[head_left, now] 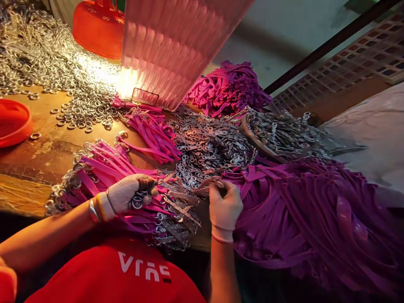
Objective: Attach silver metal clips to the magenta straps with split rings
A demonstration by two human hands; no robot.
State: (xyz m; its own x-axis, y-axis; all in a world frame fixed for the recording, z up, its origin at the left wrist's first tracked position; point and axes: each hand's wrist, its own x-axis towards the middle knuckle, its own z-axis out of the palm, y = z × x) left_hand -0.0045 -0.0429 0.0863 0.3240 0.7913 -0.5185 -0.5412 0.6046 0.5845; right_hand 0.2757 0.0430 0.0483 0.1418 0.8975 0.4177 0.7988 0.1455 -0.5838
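Observation:
My left hand (131, 191), in a white glove with dark, worn fingertips, is closed over several metal rings (137, 201) that show below its fingers. Under it lies a bundle of pink straps (104, 162) with rings at the left end and metal links and flat grey pieces (179, 206) at the right. My right hand (224, 206), also gloved, is closed in a pinch on a thin dull strip (203, 185) that points left towards the bundle. Its exact kind is unclear. Just right of that hand starts a big heap of purple straps (293, 210).
Loose metal rings (85, 109) spread from a large pile at the back left. An orange lamp (97, 29) and a ribbed translucent panel (176, 46) hang above. Metal chain pieces (211, 139) are heaped mid-table. An orange tub (15, 124) stands left; more purple straps (230, 88) lie behind.

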